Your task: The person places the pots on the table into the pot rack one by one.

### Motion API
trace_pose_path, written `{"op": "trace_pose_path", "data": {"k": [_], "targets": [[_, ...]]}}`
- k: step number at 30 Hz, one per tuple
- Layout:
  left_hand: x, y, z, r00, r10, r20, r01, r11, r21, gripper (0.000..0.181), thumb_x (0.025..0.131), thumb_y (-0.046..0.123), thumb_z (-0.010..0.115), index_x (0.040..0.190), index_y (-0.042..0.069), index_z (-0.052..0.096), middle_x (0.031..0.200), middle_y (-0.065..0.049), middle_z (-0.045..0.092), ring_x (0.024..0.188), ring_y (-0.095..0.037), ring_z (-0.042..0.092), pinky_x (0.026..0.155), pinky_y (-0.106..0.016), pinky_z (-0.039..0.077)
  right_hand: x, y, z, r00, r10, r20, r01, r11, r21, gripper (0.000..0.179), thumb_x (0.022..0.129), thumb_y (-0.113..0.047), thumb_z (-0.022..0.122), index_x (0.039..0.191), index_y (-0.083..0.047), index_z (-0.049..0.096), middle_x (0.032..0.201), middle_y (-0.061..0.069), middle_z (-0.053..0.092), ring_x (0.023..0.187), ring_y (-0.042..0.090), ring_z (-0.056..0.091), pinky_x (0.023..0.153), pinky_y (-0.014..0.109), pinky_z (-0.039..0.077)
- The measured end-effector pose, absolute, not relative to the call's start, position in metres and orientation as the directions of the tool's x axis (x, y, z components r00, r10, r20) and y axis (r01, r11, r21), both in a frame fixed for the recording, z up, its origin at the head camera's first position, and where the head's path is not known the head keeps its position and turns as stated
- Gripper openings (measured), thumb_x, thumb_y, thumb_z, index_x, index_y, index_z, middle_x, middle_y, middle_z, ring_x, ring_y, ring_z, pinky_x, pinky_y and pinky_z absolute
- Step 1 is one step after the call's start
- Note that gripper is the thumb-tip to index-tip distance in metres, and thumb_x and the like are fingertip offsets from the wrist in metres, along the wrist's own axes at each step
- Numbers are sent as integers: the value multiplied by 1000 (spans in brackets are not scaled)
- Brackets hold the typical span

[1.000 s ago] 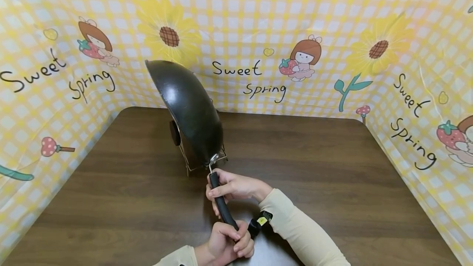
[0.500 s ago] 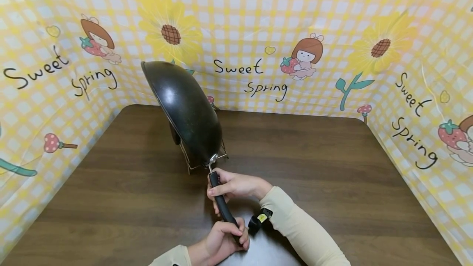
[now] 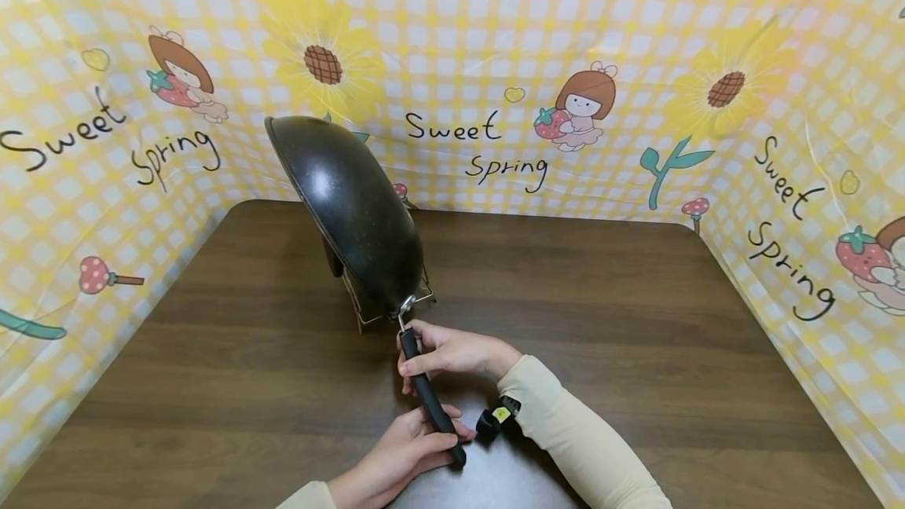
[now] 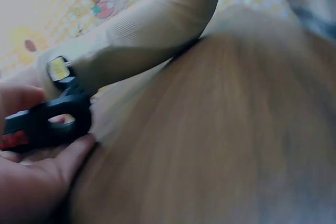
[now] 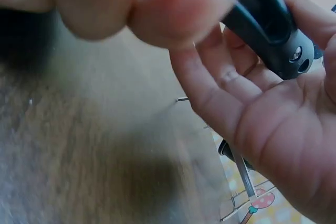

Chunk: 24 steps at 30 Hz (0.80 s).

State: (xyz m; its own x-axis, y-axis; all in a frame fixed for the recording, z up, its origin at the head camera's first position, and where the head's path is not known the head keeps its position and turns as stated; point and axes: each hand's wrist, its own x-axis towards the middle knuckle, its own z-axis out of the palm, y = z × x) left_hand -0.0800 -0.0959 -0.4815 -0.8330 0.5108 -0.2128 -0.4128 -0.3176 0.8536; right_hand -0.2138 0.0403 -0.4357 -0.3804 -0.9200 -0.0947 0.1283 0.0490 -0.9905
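A black wok (image 3: 353, 203) stands tilted on its side, its rounded bottom toward the right and its rim along the left. Its black handle (image 3: 433, 407) slants down toward the person. With thumb on top and fingers below, the right hand (image 3: 452, 352) grips the handle near its metal neck. Lower down, the left hand (image 3: 403, 442) holds the handle near its end, thumb laid across it and fingers fairly straight underneath. In the left wrist view, the handle's end (image 4: 79, 114) shows a loop hole. Behind the wok, a wire rack (image 3: 357, 313) is mostly hidden.
A dark rounded piece (image 3: 331, 258) shows at the wok's left edge. The brown wooden table (image 3: 601, 320) is enclosed on three sides by a yellow checked cloth (image 3: 438, 61). A black wrist camera (image 3: 488, 424) hangs from the right wrist, close to the left fingertips.
The left hand has loosened from a curled grip round the handle's end, its fingers straightening, and has shifted left. The wok has tipped slightly to the left. The right hand has barely moved.
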Motion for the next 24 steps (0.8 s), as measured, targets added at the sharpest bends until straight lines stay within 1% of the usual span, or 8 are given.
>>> {"op": "trace_pose_path", "data": {"k": [3, 6, 10, 13, 17, 20, 22, 24], "targets": [[-77, -110, -480, -820, 537, -199, -383, -256, 887, 53, 96, 5, 60, 137, -18, 36, 125, -21, 61, 115, -23, 61, 94, -36, 51, -215, 40, -438, -403, -909, -103, 99, 68, -993, 35, 97, 7, 53, 122, 14, 29, 90, 4, 64, 82, 15, 69, 72, 28, 54], [-77, -127, -478, -793, 581, -180, -346, -188, 919, 56, 98, 5, 58, 139, -23, 32, 132, -28, 56, 115, -21, 61, 92, -32, 52, -215, 39, -440, -426, -898, -112, 84, 84, -993, 32, 95, 8, 55, 120, 9, 35, 88, 3, 65, 81, 14, 68, 69, 26, 52], [-82, -144, -472, -746, 646, -158, -265, -70, 962, 52, 99, 7, 56, 137, -23, 37, 131, -31, 56, 115, -24, 63, 88, -33, 54, -217, 39, -441, -441, -890, -117, 83, 89, -993, 32, 94, 12, 55, 120, 9, 36, 86, 1, 64, 80, 13, 67, 68, 25, 52], [-89, -154, -463, -702, 697, -146, -180, 25, 983, 46, 99, 7, 55, 133, -21, 44, 127, -30, 59, 112, -25, 64, 87, -34, 55, -217, 40, -440, -452, -884, -118, 78, 92, -993, 36, 93, 12, 56, 123, 10, 36, 86, 1, 65, 78, 12, 66, 68, 25, 52], [-99, -165, -444, -601, 793, -100, 6, 129, 992, 37, 101, 10, 55, 128, -15, 53, 119, -26, 65, 107, -20, 66, 87, -28, 53, -216, 41, -441, -464, -877, -123, 91, 91, -992, 43, 92, 11, 58, 129, 10, 36, 89, 2, 65, 79, 11, 65, 69, 25, 51], [-105, -167, -426, -529, 848, -20, 162, 125, 979, 33, 101, 10, 56, 126, -13, 56, 114, -24, 67, 104, -21, 68, 87, -27, 53, -214, 46, -443, -472, -872, -130, 108, 89, -990, 46, 92, 11, 58, 132, 9, 34, 96, 7, 65, 83, 11, 65, 71, 27, 53], [-110, -162, -415, -516, 854, 65, 296, 107, 949, 30, 101, 9, 58, 124, -10, 57, 111, -21, 69, 101, -21, 69, 86, -28, 54, -213, 54, -442, -478, -869, -131, 88, 101, -991, 46, 93, 9, 58, 133, 8, 34, 101, 10, 65, 85, 12, 64, 72, 30, 55], [-114, -155, -403, -533, 829, 168, 464, 120, 878, 26, 100, 9, 59, 122, -4, 61, 108, -14, 71, 99, -18, 69, 83, -29, 55, -214, 67, -441, -475, -871, -124, 26, 127, -992, 46, 95, 6, 57, 134, 8, 33, 106, 14, 64, 88, 15, 64, 75, 32, 55]]}}
